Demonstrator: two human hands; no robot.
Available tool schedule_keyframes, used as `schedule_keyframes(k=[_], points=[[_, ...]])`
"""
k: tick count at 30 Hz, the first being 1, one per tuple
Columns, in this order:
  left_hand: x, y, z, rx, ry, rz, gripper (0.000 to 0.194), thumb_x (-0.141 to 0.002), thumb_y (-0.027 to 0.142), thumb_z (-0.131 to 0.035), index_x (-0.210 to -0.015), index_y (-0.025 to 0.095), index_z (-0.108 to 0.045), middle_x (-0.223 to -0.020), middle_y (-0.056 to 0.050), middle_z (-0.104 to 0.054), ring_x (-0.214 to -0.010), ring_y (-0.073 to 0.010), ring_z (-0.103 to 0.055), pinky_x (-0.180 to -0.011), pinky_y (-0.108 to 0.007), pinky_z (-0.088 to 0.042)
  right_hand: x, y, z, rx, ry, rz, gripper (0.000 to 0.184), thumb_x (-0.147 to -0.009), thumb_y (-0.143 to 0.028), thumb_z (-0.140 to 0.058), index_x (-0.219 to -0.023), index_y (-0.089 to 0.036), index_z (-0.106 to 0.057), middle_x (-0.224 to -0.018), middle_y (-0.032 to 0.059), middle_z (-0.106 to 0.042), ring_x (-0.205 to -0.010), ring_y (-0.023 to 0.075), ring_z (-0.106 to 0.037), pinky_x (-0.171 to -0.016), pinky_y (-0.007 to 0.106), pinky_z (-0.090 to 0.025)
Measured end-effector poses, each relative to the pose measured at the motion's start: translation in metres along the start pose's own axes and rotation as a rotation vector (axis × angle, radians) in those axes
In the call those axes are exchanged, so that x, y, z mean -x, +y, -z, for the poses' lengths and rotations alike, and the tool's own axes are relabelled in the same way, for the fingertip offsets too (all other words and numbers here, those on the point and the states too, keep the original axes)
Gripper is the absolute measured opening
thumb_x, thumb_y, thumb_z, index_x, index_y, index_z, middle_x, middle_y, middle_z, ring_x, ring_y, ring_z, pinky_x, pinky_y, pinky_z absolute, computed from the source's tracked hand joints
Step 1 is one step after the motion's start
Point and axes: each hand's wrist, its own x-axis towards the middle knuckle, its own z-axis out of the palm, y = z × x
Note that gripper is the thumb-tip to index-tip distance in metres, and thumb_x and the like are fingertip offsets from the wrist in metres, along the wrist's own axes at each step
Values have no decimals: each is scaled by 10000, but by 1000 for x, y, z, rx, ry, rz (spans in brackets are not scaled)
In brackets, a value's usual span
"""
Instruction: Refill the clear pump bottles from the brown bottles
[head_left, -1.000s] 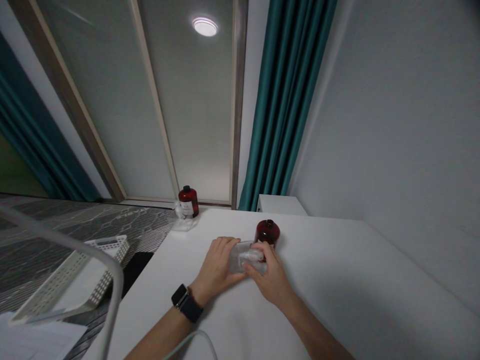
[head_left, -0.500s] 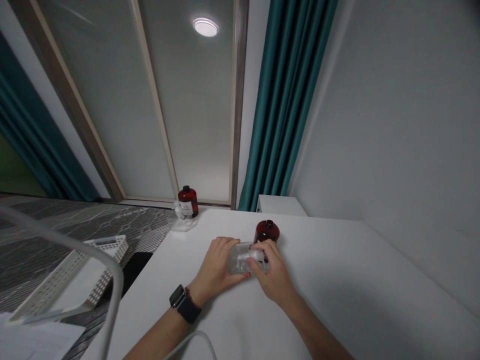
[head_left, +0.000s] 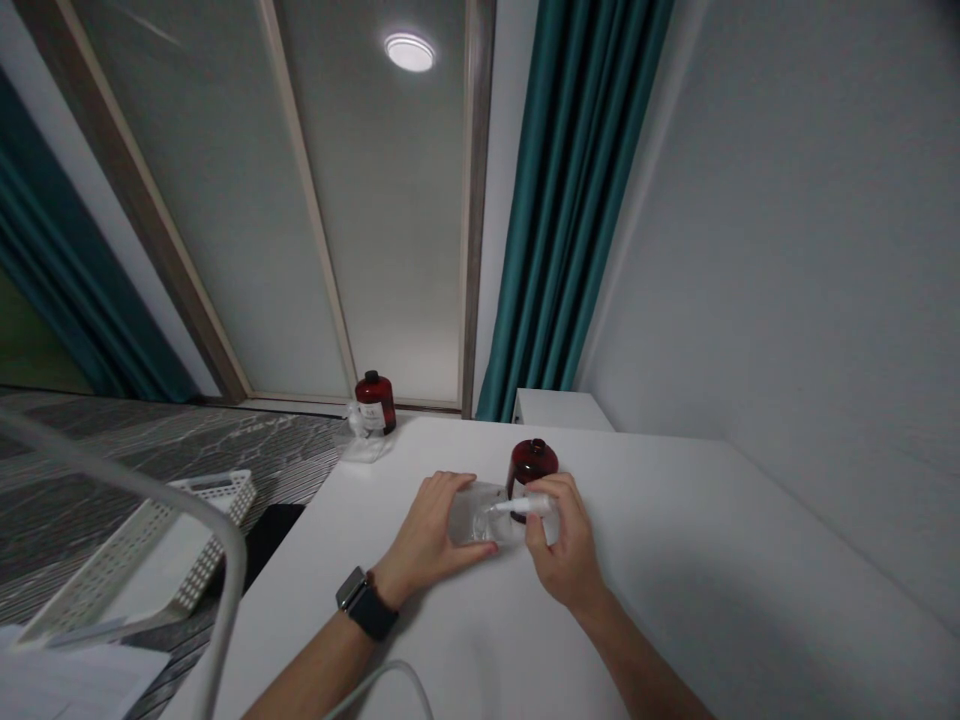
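My left hand (head_left: 427,530), with a dark watch on its wrist, grips a clear, crinkled plastic bag (head_left: 472,513) just above the white table (head_left: 660,550). Between thumb and fingers, my right hand (head_left: 570,555) pinches a white pump head (head_left: 534,503), its narrow end pointing left towards the bag. Whether that end is still inside the bag I cannot tell. Right behind my hands stands a dark red bottle (head_left: 534,458) without a cap, its lower part partly hidden by the pump head and my right fingers.
Another red bottle (head_left: 376,405), with a black cap and white label, stands at the table's far left corner beside clear plastic wrapping (head_left: 365,447). Left of the table are a white perforated basket (head_left: 86,590) and papers (head_left: 82,680). A pale cable (head_left: 229,590) arches across the left foreground.
My right hand has moved right, drawing the white pump head away from my left hand, and more of its narrow end shows. The left hand has shifted slightly left with the bag.
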Motion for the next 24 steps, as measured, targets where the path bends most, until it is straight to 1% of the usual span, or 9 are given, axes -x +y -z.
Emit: schedule_keyframes(k=[2, 7, 11, 15, 19, 24], points=[[0, -1, 0, 20, 8, 26, 694, -722, 381, -818, -1270, 211, -429, -1154, -99, -581, -1039, -287, -550, -901, -452, -471, 0, 3, 1, 8, 38, -22, 247, -874, -124, -478, -1099, -214, -529, -997, 62, -541, -960, 232, -545, -840, 380, -457], [1, -1, -1, 94, 12, 64, 705, -717, 322, -824, -1285, 222, -418, -1164, -92, -552, -1076, -282, -546, -929, -446, -476, -1, 9, 4, -12, 69, -84, 220, -900, -168, -473, -1107, -220, -528, -990, 54, -545, -940, 230, -556, -831, 376, -455], [2, 2, -1, 151, -1, 77, 695, -729, 309, -811, -1292, 228, -412, -1175, -91, -537, -1088, -278, -547, -934, -448, -483, 1, 8, 4, -46, 58, -134, 183, -922, -206, -468, -1093, -229, -529, -996, 46, -546, -939, 219, -561, -831, 358, -456], [3, 3, -1, 169, 17, 102, 679, -729, 285, -802, -1286, 227, -419, -1182, -89, -527, -1089, -275, -546, -937, -446, -486, 4, 6, 3, -80, 59, -178, 148, -944, -243, -458, -1075, -233, -525, -991, 39, -545, -921, 207, -566, -802, 334, -459], [2, 3, -2, 178, 21, 118, 667, -723, 258, -795, -1272, 218, -419, -1184, -93, -519, -1088, -273, -544, -949, -447, -482, 5, 9, 2, -85, 79, -198, 123, -948, -265, -461, -1049, -233, -525, -968, 32, -540, -893, 201, -564, -777, 324, -458], [2, 3, -3, 202, 27, 123, 669, -718, 259, -789, -1268, 219, -411, -1185, -91, -510, -1092, -272, -542, -959, -453, -476, 5, 11, 4, -79, 82, -189, 115, -942, -262, -475, -1038, -234, -530, -950, 25, -542, -868, 194, -560, -768, 319, -454]])
